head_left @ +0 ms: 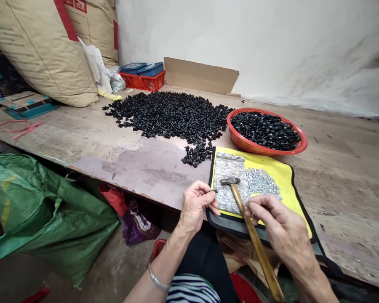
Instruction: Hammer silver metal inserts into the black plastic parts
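Observation:
My left hand [197, 204] is closed in a pinch on a small black plastic part [215, 191], at the left edge of a grey stone slab [222, 168]. A hammer [244, 210] lies with its head on the slab and its wooden handle pointing toward me. Just right of the handle, my right hand [279, 223] has thumb and fingers pressed together; whatever lies between them is too small or hidden to make out. Beside the slab is a pile of small silvery metal pieces [262, 183]. Slab and pile rest on a yellow, black-edged mat [279, 163].
Behind the mat, a big heap of black parts [173, 111] covers the wooden table [344, 168]. A red bowl [241, 141] of similar parts stands to its right. Farther back are a red basket [148, 83], cardboard [202, 75] and large sacks [47, 50]. A green sack [50, 219] sits below left.

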A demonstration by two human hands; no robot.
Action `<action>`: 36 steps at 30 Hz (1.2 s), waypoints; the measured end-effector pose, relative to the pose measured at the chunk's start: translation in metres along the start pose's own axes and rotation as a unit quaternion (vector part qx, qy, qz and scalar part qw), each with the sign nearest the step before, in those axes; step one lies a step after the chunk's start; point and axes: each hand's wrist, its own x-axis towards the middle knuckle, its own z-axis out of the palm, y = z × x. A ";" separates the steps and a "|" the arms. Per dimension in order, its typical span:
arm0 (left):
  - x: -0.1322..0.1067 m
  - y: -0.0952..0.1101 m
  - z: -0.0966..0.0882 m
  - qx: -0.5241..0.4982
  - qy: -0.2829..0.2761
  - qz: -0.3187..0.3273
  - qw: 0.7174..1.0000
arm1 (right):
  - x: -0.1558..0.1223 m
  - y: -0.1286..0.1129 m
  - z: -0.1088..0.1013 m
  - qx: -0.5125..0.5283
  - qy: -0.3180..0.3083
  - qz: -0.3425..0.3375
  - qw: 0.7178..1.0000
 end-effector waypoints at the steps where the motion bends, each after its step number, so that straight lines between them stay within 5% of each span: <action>1: -0.005 -0.001 0.002 0.009 -0.011 0.002 1.000 | -0.008 -0.006 0.006 0.027 -0.007 -0.005 1.000; 12: -0.029 -0.006 0.010 0.023 -0.004 -0.009 1.000 | -0.020 -0.005 0.044 0.129 0.035 -0.045 0.990; 20: -0.031 -0.009 0.010 0.018 0.001 -0.037 0.999 | -0.015 0.002 0.043 0.205 0.001 0.030 0.978; 27: -0.031 -0.009 0.008 0.009 0.001 -0.035 0.999 | -0.014 0.003 0.048 0.337 -0.035 0.136 0.931; 36: -0.032 -0.010 0.007 -0.024 -0.003 -0.042 0.999 | -0.015 -0.004 0.043 0.232 -0.028 0.083 0.969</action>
